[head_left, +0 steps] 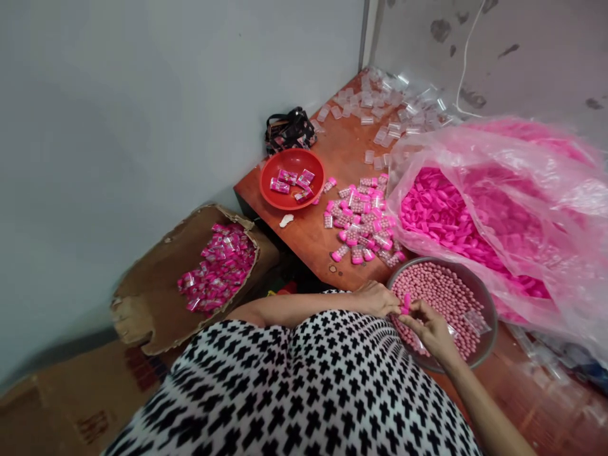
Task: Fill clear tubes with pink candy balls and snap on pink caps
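Over the near-left rim of a grey bowl (494, 329) filled with pink beads (444, 288), my two hands meet at a small pink plastic cap (406, 303). My left hand (379, 299) reaches in from the left, its fingers closed in a pinch against the cap. From the right, my right hand (431, 326) pinches the same cap between thumb and fingers. Whether a clear container sits under the cap is hidden by the fingers. Clear pieces (476, 322) lie on the beads. Left of the bowl is a pile of bead-filled clear bottles (363, 218) with pink caps.
A big plastic bag (536, 164) of pink caps (441, 206) lies right. Empty clear containers (370, 98) spread at the back. A red bowl (266, 193) with pink packets (280, 185) stands before a black bag (291, 130). An open carton (147, 285) of pink packets sits left.
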{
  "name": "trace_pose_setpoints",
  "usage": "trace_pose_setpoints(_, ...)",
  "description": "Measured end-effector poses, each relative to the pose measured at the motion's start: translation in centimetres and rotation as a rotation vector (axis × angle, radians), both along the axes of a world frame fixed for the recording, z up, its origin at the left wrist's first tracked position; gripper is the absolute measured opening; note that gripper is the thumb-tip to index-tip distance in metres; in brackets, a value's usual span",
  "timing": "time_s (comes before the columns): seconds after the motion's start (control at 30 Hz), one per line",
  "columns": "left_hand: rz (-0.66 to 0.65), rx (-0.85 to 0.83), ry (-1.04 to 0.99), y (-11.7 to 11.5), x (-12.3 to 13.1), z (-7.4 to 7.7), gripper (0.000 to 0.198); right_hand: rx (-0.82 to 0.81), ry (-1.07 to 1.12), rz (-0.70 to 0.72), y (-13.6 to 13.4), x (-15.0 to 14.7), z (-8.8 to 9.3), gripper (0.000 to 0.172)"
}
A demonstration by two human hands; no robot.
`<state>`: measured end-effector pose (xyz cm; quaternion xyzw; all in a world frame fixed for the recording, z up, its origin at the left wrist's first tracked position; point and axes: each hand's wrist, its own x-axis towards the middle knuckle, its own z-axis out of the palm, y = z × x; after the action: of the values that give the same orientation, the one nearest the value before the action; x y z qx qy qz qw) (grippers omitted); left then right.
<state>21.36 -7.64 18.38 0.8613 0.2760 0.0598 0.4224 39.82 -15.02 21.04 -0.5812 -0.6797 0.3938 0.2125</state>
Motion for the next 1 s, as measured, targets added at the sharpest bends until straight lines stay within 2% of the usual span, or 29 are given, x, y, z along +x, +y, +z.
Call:
trace_pose_setpoints(0.13, -0.01, -0.029, -0.056, -0.1, -0.6, 0.6, 0.021, 0.139, -0.19, 0.039, -0.8, -0.1, 0.4, 0.024)
trace_pose_setpoints(0.23, -0.005, -0.04, -0.022, -0.5, -0.9, 0.9, 0.021, 0.201, -0.258, 0.054, -1.3, -0.8, 0.3, 0.025)
trace_pose_setpoints(0.33, 0.018, -0.051, 0.063, -0.7, -0.9, 0.8, 0.025, 0.158, -0.265, 0.054, -1.1, -1.2, -0.2, 0.025)
trace_pose_setpoints(0.47, 0.056, -0.117, 0.114, -0.3, -1.1, 0.6, 0.029, 0.036, -0.155, 0.114, 0.2, -0.7, -0.9, 0.028)
trace_pose_setpoints(0.53, 0.06, -0.148, 0.07, -0.1, -1.3, 0.7, 0.029, 0.084, -0.168, 0.197, 1.2, -0.1, -0.8, 0.03)
trace_pose_setpoints(0.6, 0.046, -0.18, 0.017, 0.0, -1.5, 1.0, 0.027, 0.234, -0.272, 0.312, 2.4, 0.6, -0.2, 0.043)
trace_pose_setpoints(0.67, 0.038, -0.216, 0.01, 0.0, -1.5, 1.3, 0.025, 0.38, -0.379, 0.484, 3.5, 0.9, 0.8, 0.055)
trace_pose_setpoints(0.77, 0.092, -0.282, 0.031, -0.2, -1.6, 1.3, 0.024, 0.479, -0.432, 0.702, 4.3, 0.9, 1.8, 0.047)
trace_pose_setpoints(0.83, 0.191, -0.368, -0.029, -0.2, -1.7, 0.9, 0.023, 0.522, -0.427, 0.68, 4.3, 0.7, 1.9, 0.042)
trace_pose_setpoints(0.93, 0.409, -0.599, -0.169, -0.2, -1.8, 0.0, 0.022, 0.561, -0.422, 0.466, 3.6, -0.1, 1.0, 0.042)
trace_pose_setpoints(1.0, 0.544, -0.724, -0.252, -0.2, -1.7, -0.5, 0.025, 0.535, -0.42, 0.315, 3.1, -1.3, 0.3, 0.05)
